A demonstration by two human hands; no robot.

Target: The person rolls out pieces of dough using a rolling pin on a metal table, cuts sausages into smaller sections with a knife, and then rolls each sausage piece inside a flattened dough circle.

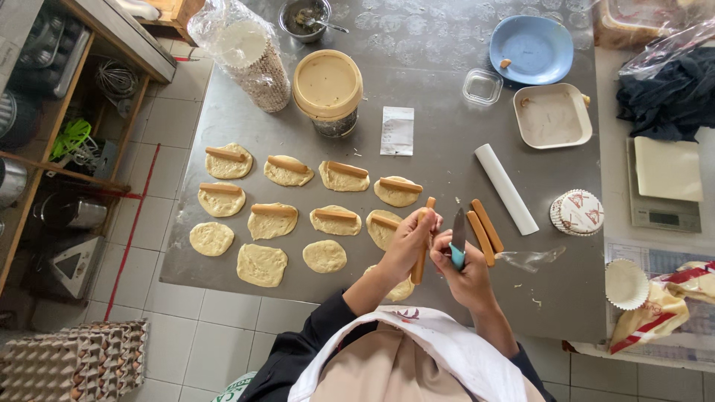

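Fingers (414, 223) of my left hand (406, 246) wrap the sausage (423, 249), soft, light, kinda slippery, so I'd grip mid-length, while my right hand (465, 272) clenches the knife (457, 242) at 3 o'clock over the worktop (447, 97).

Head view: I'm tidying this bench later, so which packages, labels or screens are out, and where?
Paper slip: white printed rectangle, table centre.
Bag of paper cups: clear plastic, upper left.
Kitchen scale: grey with a cream platform, its small screen at the front, far right.
Printed cupcake liners: white and red stack, table's right edge.
Snack bag: yellow, red and white, lower right.
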